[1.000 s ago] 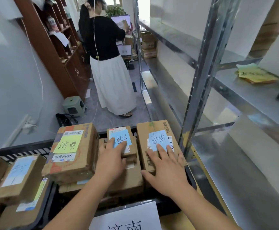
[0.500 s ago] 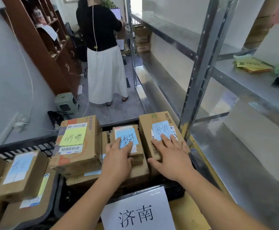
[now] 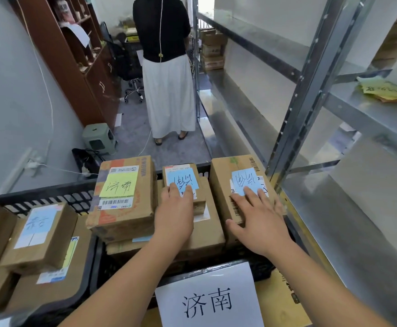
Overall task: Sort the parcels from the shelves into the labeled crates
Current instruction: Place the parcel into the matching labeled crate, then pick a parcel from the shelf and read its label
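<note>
Both hands are flat on parcels in the black crate [image 3: 258,270] with the white sign [image 3: 207,300]. Left hand [image 3: 175,213] rests on the small box [image 3: 183,185] with a blue note, fingers straight, no grip closed. Right hand [image 3: 256,220] lies spread on the larger box [image 3: 237,192] at the crate's right side, also with a blue note; released, just pressing.

Handling guess: taped corrugated cardboard, so stiff, matte and not slippery. The small box looks light, a one-hand pinch across its short sides should do. The larger box likely needs a thumb on the near face and fingers over the far edge, or two hands. Avoid gripping by the notes, they'd probably peel. The box with the yellow note [image 3: 124,197] sits tilted on the stack just beside the left hand, so it may slide if nudged.
</note>
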`<state>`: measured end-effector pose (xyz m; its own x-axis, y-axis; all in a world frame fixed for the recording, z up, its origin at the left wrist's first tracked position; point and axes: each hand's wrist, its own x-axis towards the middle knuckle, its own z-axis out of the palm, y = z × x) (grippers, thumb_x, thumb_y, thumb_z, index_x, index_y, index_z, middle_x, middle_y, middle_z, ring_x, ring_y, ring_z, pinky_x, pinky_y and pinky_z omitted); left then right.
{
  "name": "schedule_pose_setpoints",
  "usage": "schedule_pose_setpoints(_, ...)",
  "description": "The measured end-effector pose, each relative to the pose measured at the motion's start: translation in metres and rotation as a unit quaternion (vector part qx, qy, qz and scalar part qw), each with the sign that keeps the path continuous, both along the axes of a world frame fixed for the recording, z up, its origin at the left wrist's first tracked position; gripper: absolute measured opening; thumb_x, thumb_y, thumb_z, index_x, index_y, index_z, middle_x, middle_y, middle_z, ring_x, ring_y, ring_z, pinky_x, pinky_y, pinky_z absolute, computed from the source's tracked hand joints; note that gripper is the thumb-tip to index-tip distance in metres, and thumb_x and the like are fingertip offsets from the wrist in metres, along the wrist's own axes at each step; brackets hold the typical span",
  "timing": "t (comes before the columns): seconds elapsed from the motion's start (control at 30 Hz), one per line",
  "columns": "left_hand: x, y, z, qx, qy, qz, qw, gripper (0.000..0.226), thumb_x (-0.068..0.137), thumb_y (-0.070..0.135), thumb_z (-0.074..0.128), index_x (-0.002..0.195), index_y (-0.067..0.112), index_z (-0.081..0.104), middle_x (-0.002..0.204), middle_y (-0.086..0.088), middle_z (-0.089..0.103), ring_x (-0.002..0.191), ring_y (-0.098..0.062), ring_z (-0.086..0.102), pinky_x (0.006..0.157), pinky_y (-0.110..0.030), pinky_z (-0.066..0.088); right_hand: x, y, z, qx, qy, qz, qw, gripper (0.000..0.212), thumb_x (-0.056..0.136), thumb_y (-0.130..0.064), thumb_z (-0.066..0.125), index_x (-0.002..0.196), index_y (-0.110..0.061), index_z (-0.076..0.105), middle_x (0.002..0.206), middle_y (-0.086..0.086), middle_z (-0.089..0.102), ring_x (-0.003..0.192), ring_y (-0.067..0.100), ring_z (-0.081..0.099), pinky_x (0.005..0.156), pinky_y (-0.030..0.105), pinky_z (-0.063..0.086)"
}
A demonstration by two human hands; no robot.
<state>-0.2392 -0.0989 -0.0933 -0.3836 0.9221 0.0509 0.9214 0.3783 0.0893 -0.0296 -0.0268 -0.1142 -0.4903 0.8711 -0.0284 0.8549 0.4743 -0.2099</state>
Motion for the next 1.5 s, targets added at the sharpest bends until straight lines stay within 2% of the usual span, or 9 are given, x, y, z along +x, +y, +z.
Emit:
schedule_pose_setpoints(0.1, -0.003, 0.002, -0.002, 0.001, 0.012, -0.006, 1.0, 0.073, 0.093, 0.023, 0.062, 0.156, 0.025, 0.025, 0.16, -0.018, 0.027, 0.145, -0.038, 0.023, 0.103, -0.047, 0.046, 0.001, 0.001, -0.002, 0.004, 0.002, 0.002, 1.0, 0.076, 0.085, -0.078, 0.026, 0.153, -0.05, 0.012, 0.172, -0.004, 0.011, 0.158, 0.032, 0.001, 0.122, 0.064, -0.004)
schedule_pose_setpoints(0.2, -0.003, -0.004, -0.006, 0.019, -0.002, -0.017, 1.0, 0.072, 0.095, 0.045, 0.055, 0.157, 0.028, 0.022, 0.164, -0.013, 0.022, 0.15, -0.035, 0.017, 0.118, -0.049, 0.028, 0.004, -0.002, -0.001, -0.003, 0.003, 0.005, 1.0, 0.077, 0.086, -0.081, 0.025, 0.155, -0.05, 0.011, 0.172, -0.004, 0.01, 0.158, 0.03, 0.001, 0.123, 0.063, -0.005)
schedule_pose_setpoints(0.33, 0.0, -0.016, -0.003, 0.045, 0.007, -0.07, 0.997, 0.079, 0.092, 0.06, 0.048, 0.159, 0.031, 0.019, 0.167, -0.01, 0.018, 0.153, -0.033, 0.01, 0.123, -0.048, 0.013, 0.009, -0.011, 0.01, -0.005, 0.021, -0.012, 1.0, 0.078, 0.085, -0.085, 0.021, 0.155, -0.052, 0.012, 0.172, -0.003, 0.014, 0.158, 0.03, 0.004, 0.121, 0.062, -0.009)
schedule_pose_setpoints(0.57, 0.017, -0.025, 0.013, 0.062, -0.009, -0.151, 0.986, 0.078, 0.092, 0.063, 0.046, 0.159, 0.033, 0.02, 0.167, -0.008, 0.019, 0.154, -0.032, 0.007, 0.125, -0.048, 0.011, 0.026, -0.048, 0.033, 0.022, 0.018, -0.068, 0.997, 0.077, 0.087, -0.082, 0.023, 0.156, -0.051, 0.011, 0.172, -0.001, 0.012, 0.159, 0.028, 0.005, 0.119, 0.062, -0.009)
schedule_pose_setpoints(0.7, 0.04, -0.027, 0.021, 0.07, 0.003, -0.218, 0.973, 0.078, 0.09, 0.066, 0.047, 0.157, 0.032, 0.027, 0.165, -0.008, 0.025, 0.153, -0.03, 0.014, 0.123, -0.047, 0.012, 0.052, -0.079, 0.041, 0.024, 0.008, -0.124, 0.992, 0.078, 0.087, -0.081, 0.023, 0.158, -0.049, 0.011, 0.173, -0.002, 0.011, 0.159, 0.029, 0.002, 0.121, 0.064, -0.007)
schedule_pose_setpoints(0.9, 0.102, -0.036, 0.029, 0.07, -0.005, -0.342, 0.937, 0.076, 0.09, 0.063, 0.049, 0.155, 0.028, 0.031, 0.161, -0.009, 0.031, 0.15, -0.031, 0.021, 0.124, -0.048, 0.019, 0.114, -0.141, 0.043, 0.015, 0.002, -0.232, 0.973, 0.078, 0.09, -0.08, 0.026, 0.159, -0.048, 0.01, 0.173, -0.002, 0.007, 0.159, 0.027, -0.001, 0.123, 0.065, -0.006)
schedule_pose_setpoints(1.0, 0.143, -0.049, 0.032, 0.064, -0.027, -0.384, 0.921, 0.075, 0.091, 0.065, 0.046, 0.157, 0.033, 0.028, 0.162, -0.006, 0.03, 0.151, -0.03, 0.018, 0.123, -0.048, 0.021, 0.15, -0.175, 0.047, 0.013, 0.0, -0.28, 0.96, 0.079, 0.088, -0.081, 0.023, 0.159, -0.049, 0.009, 0.174, -0.003, 0.004, 0.159, 0.027, -0.002, 0.122, 0.064, -0.007)
schedule_pose_setpoints(1.17, 0.213, -0.07, 0.032, 0.06, -0.021, -0.464, 0.884, 0.077, 0.093, 0.069, 0.04, 0.16, 0.034, 0.021, 0.167, -0.007, 0.022, 0.154, -0.027, 0.012, 0.125, -0.043, 0.014, 0.213, -0.224, 0.051, 0.024, -0.013, -0.359, 0.933, 0.076, 0.092, -0.078, 0.027, 0.16, -0.049, 0.009, 0.174, -0.003, 0.001, 0.159, 0.027, -0.002, 0.122, 0.063, -0.007)
schedule_pose_setpoints(1.5, 0.36, -0.157, 0.031, 0.036, -0.033, -0.577, 0.815, 0.077, 0.093, 0.066, 0.043, 0.159, 0.034, 0.02, 0.167, -0.007, 0.019, 0.154, -0.028, 0.012, 0.124, -0.043, 0.016, 0.331, -0.359, 0.048, 0.016, -0.005, -0.467, 0.884, 0.076, 0.095, -0.075, 0.032, 0.161, -0.046, 0.009, 0.174, -0.002, 0.004, 0.159, 0.025, 0.001, 0.123, 0.062, -0.004)
